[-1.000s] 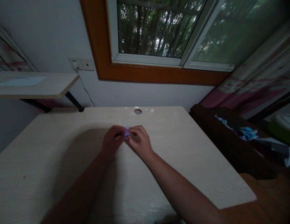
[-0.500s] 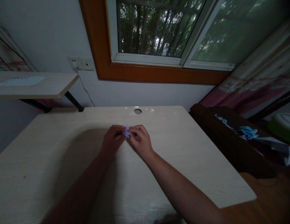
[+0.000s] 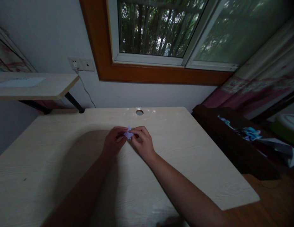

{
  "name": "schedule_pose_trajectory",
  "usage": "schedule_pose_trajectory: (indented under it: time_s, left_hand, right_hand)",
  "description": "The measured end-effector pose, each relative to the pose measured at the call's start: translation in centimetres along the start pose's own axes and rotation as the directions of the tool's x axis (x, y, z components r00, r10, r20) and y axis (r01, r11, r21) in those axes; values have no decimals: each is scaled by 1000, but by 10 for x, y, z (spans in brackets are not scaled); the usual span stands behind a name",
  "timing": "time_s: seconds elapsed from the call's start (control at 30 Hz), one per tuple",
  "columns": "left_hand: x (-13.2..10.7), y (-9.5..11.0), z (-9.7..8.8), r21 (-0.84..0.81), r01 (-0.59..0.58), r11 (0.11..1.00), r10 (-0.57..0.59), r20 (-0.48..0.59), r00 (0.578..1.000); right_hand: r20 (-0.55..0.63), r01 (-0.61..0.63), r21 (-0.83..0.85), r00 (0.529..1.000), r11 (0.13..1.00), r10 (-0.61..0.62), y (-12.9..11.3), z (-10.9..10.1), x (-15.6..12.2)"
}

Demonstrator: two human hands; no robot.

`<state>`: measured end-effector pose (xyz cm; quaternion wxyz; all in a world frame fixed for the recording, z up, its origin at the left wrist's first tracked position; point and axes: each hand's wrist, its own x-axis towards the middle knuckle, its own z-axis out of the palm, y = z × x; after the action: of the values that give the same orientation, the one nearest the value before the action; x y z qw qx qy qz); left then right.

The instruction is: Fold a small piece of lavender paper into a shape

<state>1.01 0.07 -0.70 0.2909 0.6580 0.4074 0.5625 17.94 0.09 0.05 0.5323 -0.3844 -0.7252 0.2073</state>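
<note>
A small purple piece, likely folded paper (image 3: 128, 134), sits between the two hands, over the far middle of the table (image 3: 184, 164); whether it touches the tabletop is hard to tell. The left hand (image 3: 112, 141) pinches its left side and the right hand (image 3: 144, 141) its right, thumbs and fingers drawn narrow. Pulling the hands apart unevenly could tear it, and squeezing hard could crush its points. A loosened pinch could drop it, perhaps towards the round hole (image 3: 139, 112) beyond.
</note>
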Motion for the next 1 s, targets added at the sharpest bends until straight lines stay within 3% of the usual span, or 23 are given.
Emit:
schedule_pose_trajectory:
  time_s: [0.4,1.0]
  left_hand:
    - [3,7,-3,132,-131,983,134,-14,991]
    - [0,8,-3,-78,-33,996,39,81,996]
  right_hand:
    - [9,-18,56,1000,998,18,4,1,0]
    - [-20,-105,106,994,989,107,-3,-3,3]
